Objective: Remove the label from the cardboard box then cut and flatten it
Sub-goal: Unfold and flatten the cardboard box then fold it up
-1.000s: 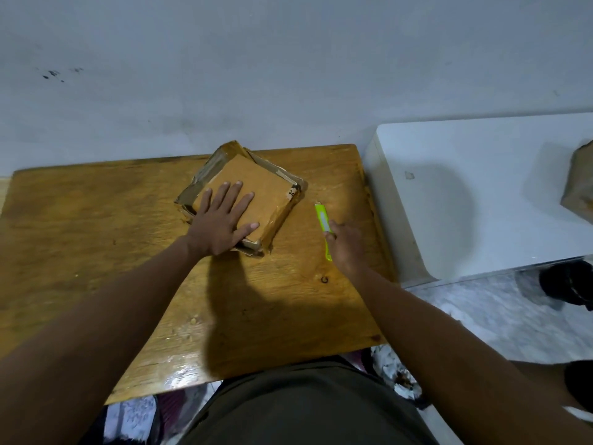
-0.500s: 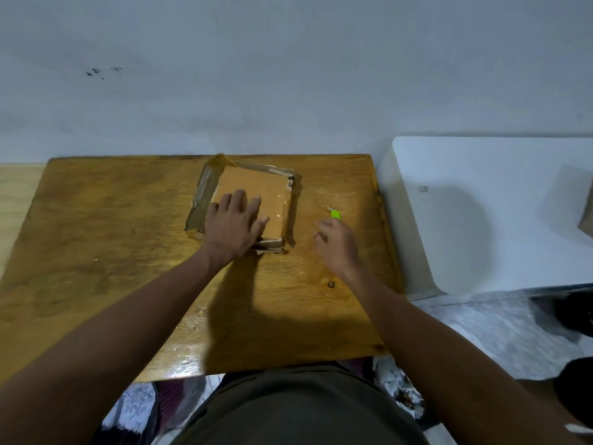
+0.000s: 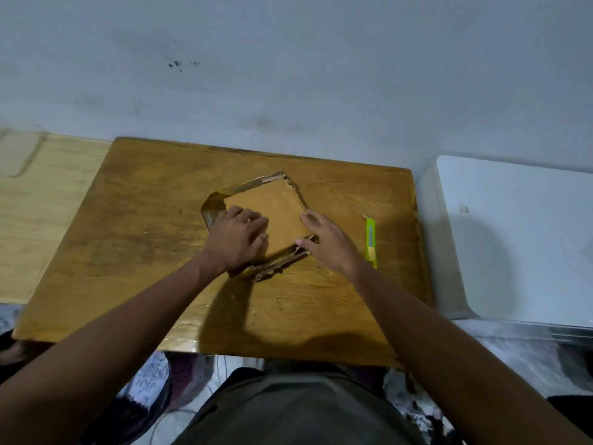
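Pressing the flattened cardboard box (image 3: 272, 213) mid-counter (image 3: 134, 239), the left hand (image 3: 237, 240) lies flat; the right hand (image 3: 327, 240), fingers spread, touches its 3 o'clock edge. A green utility knife (image 3: 371, 242) lies beyond, untouched.

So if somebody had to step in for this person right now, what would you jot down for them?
Left hand: flat on the cardboard box, pressing its near-left part down, nothing in its grip.
Right hand: open, fingers on the box's right edge, holding nothing.
Box: already collapsed, lying nearly flat mid-table, loose flaps sticking out at the near edge.
Green cutter: lying on the table right of the box, untouched.
No label shows on the top face.
Left: press the flaps fully flat.
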